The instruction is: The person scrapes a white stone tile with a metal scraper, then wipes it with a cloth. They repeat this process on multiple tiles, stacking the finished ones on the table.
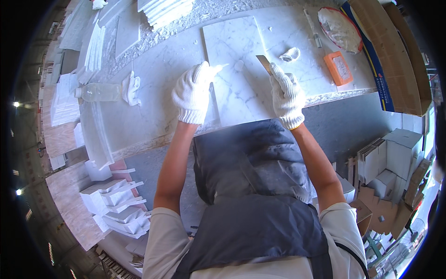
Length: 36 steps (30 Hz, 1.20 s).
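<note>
Both my hands wear white knit gloves. My left hand [193, 88] is closed at the left edge of a white, grey-veined marble tile [234, 37]. From its fingers sticks a small white pointed piece [219, 68]; its kind is not clear. My right hand [287, 95], beyond the tile's right side, grips a flat metal scraper blade [263, 63] that points up and left. A pale translucent blob [239, 65] lies on the tile between my hands. The tile rests on a larger marble-patterned tabletop [158, 69].
An orange box [338, 68], a crumpled white scrap [290, 55], a red-rimmed round bag [340, 29] and a cardboard box [395, 56] are on the right. A clear bottle [100, 92] lies left by a white glove [131, 88]. Stacked tiles [165, 9] stand at the back.
</note>
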### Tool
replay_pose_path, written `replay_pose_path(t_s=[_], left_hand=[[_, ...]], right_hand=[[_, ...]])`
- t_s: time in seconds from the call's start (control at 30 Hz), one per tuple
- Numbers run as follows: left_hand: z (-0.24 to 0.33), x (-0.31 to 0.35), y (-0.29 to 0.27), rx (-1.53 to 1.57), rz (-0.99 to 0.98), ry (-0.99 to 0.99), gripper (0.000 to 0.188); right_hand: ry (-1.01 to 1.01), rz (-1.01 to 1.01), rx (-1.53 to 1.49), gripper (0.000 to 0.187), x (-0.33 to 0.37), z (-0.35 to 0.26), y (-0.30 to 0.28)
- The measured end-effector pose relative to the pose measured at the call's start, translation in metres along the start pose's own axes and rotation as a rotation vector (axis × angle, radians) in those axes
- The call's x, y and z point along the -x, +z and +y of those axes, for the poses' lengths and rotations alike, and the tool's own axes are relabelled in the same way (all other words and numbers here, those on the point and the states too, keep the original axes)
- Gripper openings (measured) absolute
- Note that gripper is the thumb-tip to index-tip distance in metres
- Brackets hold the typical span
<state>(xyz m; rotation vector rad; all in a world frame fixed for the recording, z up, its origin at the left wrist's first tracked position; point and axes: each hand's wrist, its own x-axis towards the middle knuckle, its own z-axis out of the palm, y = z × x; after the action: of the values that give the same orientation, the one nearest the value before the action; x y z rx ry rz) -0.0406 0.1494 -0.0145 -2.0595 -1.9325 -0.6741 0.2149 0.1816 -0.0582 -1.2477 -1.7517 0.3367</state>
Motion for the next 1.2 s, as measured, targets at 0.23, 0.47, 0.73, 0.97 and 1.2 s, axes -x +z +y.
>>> replay_pose_path(t_s=[0.23, 0.47, 0.73, 0.97, 1.2], left_hand=[[-0.009, 0.006, 0.019, -0.232, 0.091, 0.098, 0.032], [-0.007, 0.007, 0.024, -0.321, 0.078, 0.138, 0.036], [-0.004, 0.006, 0.029, -0.405, 0.07, 0.119, 0.03], [-0.001, 0.001, 0.026, -0.38, 0.103, 0.191, 0.034], [0.003, -0.006, 0.018, -0.338, 0.091, 0.237, 0.031]], right_hand=[[0.004, 0.007, 0.019, 0.036, 0.001, -0.001, -0.001], [-0.007, 0.024, -0.02, 0.038, 0.001, 0.0, 0.0], [0.015, -0.004, -0.014, 0.039, 0.001, 0.0, -0.001], [0.002, 0.005, -0.023, 0.04, 0.001, 0.0, -0.001], [0.012, -0.02, 0.023, 0.041, 0.002, 0.001, -0.002]])
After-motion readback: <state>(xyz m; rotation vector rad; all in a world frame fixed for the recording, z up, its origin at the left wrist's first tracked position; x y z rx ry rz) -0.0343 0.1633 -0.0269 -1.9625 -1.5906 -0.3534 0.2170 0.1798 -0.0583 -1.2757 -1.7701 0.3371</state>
